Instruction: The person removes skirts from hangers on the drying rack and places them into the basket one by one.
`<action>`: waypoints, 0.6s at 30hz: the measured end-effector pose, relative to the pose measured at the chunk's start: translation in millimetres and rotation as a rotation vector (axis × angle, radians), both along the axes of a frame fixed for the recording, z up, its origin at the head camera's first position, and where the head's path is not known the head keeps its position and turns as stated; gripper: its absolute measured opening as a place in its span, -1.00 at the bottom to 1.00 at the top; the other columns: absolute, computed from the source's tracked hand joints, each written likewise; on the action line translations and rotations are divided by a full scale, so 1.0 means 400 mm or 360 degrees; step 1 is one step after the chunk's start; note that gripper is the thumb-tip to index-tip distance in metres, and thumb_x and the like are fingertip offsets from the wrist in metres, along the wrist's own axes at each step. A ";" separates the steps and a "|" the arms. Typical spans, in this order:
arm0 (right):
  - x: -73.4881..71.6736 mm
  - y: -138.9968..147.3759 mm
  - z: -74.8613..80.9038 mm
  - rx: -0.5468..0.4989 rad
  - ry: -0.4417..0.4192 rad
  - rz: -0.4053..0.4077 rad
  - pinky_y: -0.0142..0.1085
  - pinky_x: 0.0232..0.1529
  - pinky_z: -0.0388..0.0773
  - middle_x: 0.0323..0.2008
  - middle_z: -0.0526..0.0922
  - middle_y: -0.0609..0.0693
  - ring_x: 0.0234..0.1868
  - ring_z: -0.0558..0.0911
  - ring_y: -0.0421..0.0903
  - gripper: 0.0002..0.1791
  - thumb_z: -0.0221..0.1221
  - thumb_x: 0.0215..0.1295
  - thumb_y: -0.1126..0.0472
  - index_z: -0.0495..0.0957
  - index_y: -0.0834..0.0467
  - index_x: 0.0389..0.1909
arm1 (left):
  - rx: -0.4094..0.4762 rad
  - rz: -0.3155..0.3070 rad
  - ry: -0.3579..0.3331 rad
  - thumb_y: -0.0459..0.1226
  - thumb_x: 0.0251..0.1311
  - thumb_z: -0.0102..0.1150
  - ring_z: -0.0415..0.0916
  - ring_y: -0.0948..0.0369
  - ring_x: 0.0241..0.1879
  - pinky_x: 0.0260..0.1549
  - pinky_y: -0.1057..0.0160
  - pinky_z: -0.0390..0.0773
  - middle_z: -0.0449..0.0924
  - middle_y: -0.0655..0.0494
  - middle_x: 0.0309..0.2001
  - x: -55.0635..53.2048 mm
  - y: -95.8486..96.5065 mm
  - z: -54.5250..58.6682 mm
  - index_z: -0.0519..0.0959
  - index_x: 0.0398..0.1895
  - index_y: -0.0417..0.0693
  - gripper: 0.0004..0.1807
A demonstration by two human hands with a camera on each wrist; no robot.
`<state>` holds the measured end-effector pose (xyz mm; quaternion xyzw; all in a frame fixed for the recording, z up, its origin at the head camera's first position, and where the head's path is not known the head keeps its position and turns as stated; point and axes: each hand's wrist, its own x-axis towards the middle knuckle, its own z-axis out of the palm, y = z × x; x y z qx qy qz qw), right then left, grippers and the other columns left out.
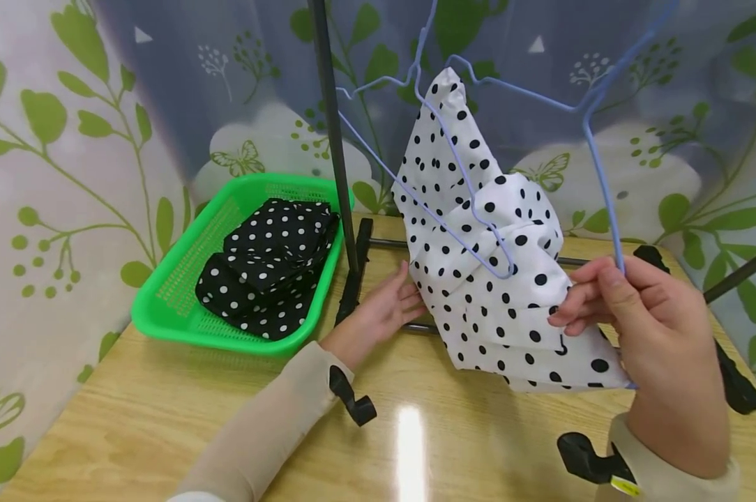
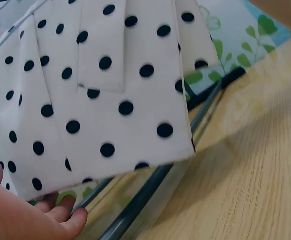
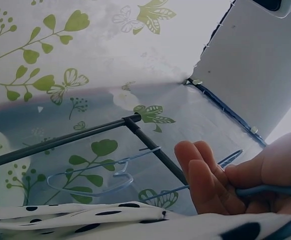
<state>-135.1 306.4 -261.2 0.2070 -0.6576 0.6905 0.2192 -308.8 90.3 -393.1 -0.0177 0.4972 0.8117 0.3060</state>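
Note:
A white cloth garment with black dots [image 1: 478, 317] hangs in loose folds in the middle of the head view. My right hand [image 1: 660, 314] pinches a blue wire hanger [image 1: 606, 185] between thumb and fingers, right of the cloth. The hanger's lower end goes behind the cloth's lower right corner. At the garment's left edge my left hand [image 1: 378, 310] has its fingers extended, with the fingertips against or just behind the fabric. Another stretch of blue hanger wire [image 1: 384, 79] crosses in front of the cloth. In the left wrist view the left hand [image 2: 30, 210] lies under the cloth's lower edge.
A green basket [image 1: 215, 341] at the left holds a black cloth with white dots [image 1: 271, 258]. Between basket and garment rises a dark rack post [image 1: 334, 139], its base bars resting on the wooden table [image 1: 453, 418]. Leaf-patterned sheeting [image 1: 240, 77] stands behind.

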 end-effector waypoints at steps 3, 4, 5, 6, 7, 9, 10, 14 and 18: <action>0.000 0.000 -0.003 -0.0032 0.0018 0.0012 -0.37 -0.54 0.59 -0.53 0.66 0.18 -0.52 0.69 -0.05 -0.76 -0.13 0.48 0.46 0.46 0.53 -0.26 | -0.0025 -0.0020 0.0025 0.04 0.46 -0.16 0.02 -0.18 0.43 0.36 -0.08 0.12 -0.02 -0.33 0.47 -0.008 -0.008 -0.004 -0.16 0.55 -0.09 -0.22; -0.001 0.001 -0.004 -0.0023 0.0018 -0.0005 -0.37 -0.54 0.59 -0.53 0.66 0.17 -0.53 0.69 -0.06 -0.76 -0.13 0.48 0.45 0.47 0.51 -0.27 | -0.0029 -0.0024 0.0039 0.02 0.47 -0.16 0.02 -0.18 0.43 0.36 -0.08 0.12 -0.02 -0.33 0.47 -0.010 -0.011 -0.004 -0.17 0.55 -0.10 -0.23; -0.001 0.001 -0.004 -0.0006 0.0013 -0.0034 -0.38 -0.54 0.59 -0.53 0.67 0.15 -0.53 0.69 -0.07 -0.76 -0.13 0.48 0.44 0.48 0.49 -0.27 | -0.0026 -0.0025 0.0051 0.00 0.48 -0.16 0.01 -0.18 0.44 0.36 -0.08 0.11 -0.03 -0.32 0.47 -0.011 -0.015 -0.004 -0.18 0.55 -0.09 -0.24; -0.002 0.002 -0.004 -0.0009 0.0013 -0.0043 -0.38 -0.54 0.59 -0.53 0.67 0.14 -0.53 0.68 -0.08 -0.76 -0.13 0.48 0.44 0.49 0.48 -0.27 | -0.0019 -0.0019 0.0051 -0.03 0.49 -0.14 0.01 -0.18 0.44 0.37 -0.07 0.10 -0.04 -0.32 0.48 -0.012 -0.018 -0.004 -0.19 0.56 -0.06 -0.25; -0.004 0.002 -0.005 -0.0016 0.0020 -0.0041 -0.38 -0.54 0.59 -0.53 0.67 0.15 -0.53 0.68 -0.08 -0.76 -0.13 0.48 0.45 0.49 0.47 -0.27 | -0.0012 -0.0012 0.0046 -0.06 0.48 -0.12 0.02 -0.17 0.44 0.37 -0.07 0.10 -0.05 -0.31 0.48 -0.012 -0.021 -0.004 -0.19 0.56 -0.02 -0.25; -0.006 0.004 -0.008 -0.0041 0.0036 -0.0017 -0.38 -0.53 0.59 -0.52 0.67 0.16 -0.53 0.68 -0.07 -0.76 -0.15 0.47 0.48 0.50 0.48 -0.26 | 0.0003 0.0013 0.0032 -0.10 0.47 -0.08 0.02 -0.17 0.43 0.36 -0.09 0.10 -0.05 -0.30 0.48 -0.008 -0.026 -0.005 -0.20 0.57 0.07 -0.24; -0.007 0.004 -0.008 -0.0049 0.0040 -0.0004 -0.38 -0.53 0.59 -0.52 0.67 0.16 -0.53 0.68 -0.07 -0.76 -0.15 0.47 0.49 0.50 0.48 -0.26 | 0.0010 0.0024 0.0026 -0.12 0.47 -0.06 0.01 -0.18 0.44 0.36 -0.09 0.10 -0.06 -0.30 0.48 -0.006 -0.028 -0.005 -0.22 0.57 0.11 -0.23; -0.005 0.001 -0.003 0.0017 0.0006 -0.0062 -0.39 -0.53 0.59 -0.53 0.67 0.12 -0.52 0.68 -0.09 -0.76 -0.13 0.48 0.45 0.50 0.44 -0.27 | 0.0018 0.0088 0.0036 -0.17 0.43 0.02 0.06 -0.19 0.42 0.34 -0.12 0.13 0.02 -0.31 0.45 0.003 -0.032 -0.004 -0.23 0.57 0.23 -0.18; -0.003 -0.002 0.003 0.0066 -0.0032 -0.0128 -0.40 -0.53 0.59 -0.53 0.67 0.08 -0.51 0.68 -0.11 -0.76 -0.10 0.50 0.38 0.48 0.45 -0.28 | -0.0003 0.0119 0.0110 -0.21 0.41 0.05 0.13 -0.16 0.39 0.34 -0.12 0.13 0.10 -0.24 0.43 0.012 -0.037 0.002 -0.16 0.55 0.39 -0.19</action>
